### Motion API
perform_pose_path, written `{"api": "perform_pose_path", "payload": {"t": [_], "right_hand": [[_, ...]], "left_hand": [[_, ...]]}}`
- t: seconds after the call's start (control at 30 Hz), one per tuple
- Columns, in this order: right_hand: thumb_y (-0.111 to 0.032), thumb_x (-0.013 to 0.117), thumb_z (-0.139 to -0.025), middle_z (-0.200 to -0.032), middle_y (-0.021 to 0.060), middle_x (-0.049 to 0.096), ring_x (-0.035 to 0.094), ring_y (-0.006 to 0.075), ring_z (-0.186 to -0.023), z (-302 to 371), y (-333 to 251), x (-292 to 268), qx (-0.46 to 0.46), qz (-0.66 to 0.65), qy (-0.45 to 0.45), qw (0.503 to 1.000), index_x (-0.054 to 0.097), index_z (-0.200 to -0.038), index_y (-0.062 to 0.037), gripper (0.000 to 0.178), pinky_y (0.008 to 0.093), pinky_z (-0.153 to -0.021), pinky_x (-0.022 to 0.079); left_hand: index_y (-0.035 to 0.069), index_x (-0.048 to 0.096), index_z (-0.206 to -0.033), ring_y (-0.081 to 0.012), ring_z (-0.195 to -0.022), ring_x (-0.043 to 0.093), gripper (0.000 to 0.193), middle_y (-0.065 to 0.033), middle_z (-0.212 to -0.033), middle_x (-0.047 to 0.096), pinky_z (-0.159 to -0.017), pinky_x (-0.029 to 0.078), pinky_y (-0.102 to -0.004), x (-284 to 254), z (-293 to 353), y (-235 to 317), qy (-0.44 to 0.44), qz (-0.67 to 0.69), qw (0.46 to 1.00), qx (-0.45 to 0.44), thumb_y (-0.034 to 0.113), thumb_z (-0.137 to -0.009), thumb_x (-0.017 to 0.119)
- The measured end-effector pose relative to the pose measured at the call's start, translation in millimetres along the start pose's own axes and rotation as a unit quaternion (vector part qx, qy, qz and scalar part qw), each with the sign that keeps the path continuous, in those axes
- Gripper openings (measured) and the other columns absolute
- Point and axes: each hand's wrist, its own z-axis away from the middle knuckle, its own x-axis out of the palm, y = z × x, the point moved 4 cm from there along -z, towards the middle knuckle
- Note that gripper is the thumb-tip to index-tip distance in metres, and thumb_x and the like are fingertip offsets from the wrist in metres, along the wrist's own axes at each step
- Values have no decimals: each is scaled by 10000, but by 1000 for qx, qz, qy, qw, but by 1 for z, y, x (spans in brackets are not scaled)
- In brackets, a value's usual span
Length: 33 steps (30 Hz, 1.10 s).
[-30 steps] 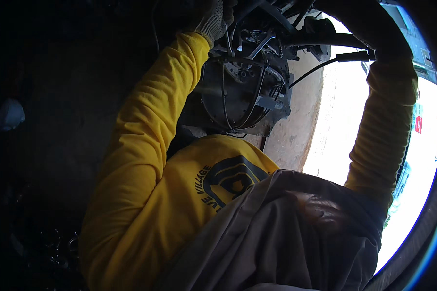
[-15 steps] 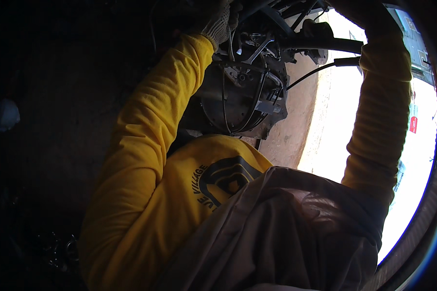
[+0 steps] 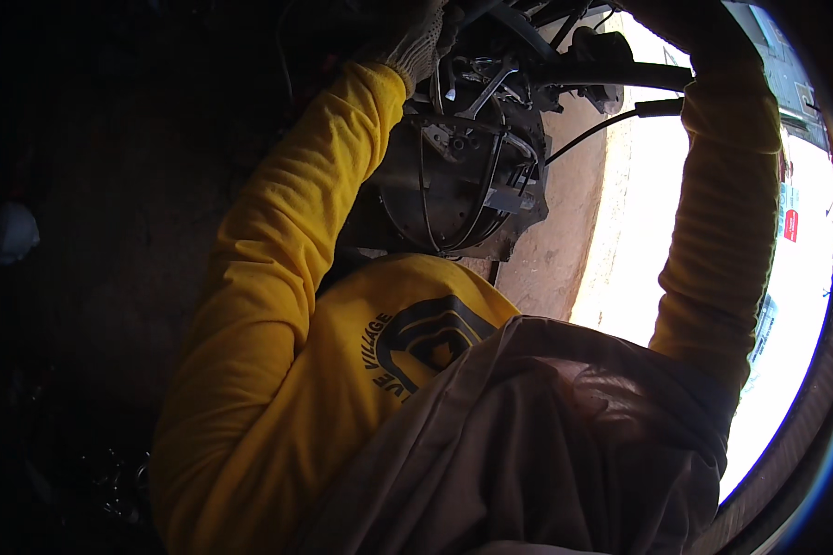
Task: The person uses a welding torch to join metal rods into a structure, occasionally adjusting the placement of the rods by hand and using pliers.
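Note:
My left hand (image 3: 419,44), in a pale knitted glove, reaches to the upper edge against dark machinery. Its fingers are lost in shadow, so what they touch is hidden. Beside it, an open-ended wrench (image 3: 489,91) rests slantwise on a dark round machine housing (image 3: 435,199) strung with cables and hoses. My right arm stretches up on the right, and my right hand (image 3: 680,20) is a dark shape at the upper edge. Its fingers cannot be made out. Between the hands run a thick black bar (image 3: 620,77) and a black cable (image 3: 590,141).
Brown floor (image 3: 551,250) shows right of the housing, beside a strip of glaring daylight. A white rounded object (image 3: 14,233) is at the far left in deep shade. Small shiny metal pieces (image 3: 116,486) are at the lower left. A dark curved edge borders the right side.
The view has shifted very slightly, with the machinery a little higher in it. Both arms keep nearly the same pose, and the wrench stays where it was on the housing.

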Motion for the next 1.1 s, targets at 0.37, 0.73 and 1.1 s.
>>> {"api": "perform_pose_path", "payload": {"t": [0.37,0.73,1.1], "right_hand": [[-170,656,-970,-951,87,738,691,177,-826,-3,6,-2,2,0,-10,1000,710,-1230,-71,283,322,-745,568],[-170,653,-972,-936,81,731,680,170,-804,-3,6,-2,3,6,-25,1000,701,-1249,-78,295,316,-726,559],[-170,649,-974,-921,74,724,669,162,-781,6,15,2,19,-1,-33,999,691,-1268,-85,308,310,-707,550]], "left_hand": [[143,598,-863,-88,-438,466,232,7,-634,570,-386,363,-233,7,7,2,-54,-54,996,50,324,-1008,608],[128,595,-894,-89,-438,475,219,-2,-655,572,-377,367,-235,13,12,6,-47,-58,995,68,315,-1009,601],[108,613,-959,-96,-474,518,202,-17,-692,599,-411,411,-248,9,15,5,-46,-67,993,83,307,-996,616]]}}
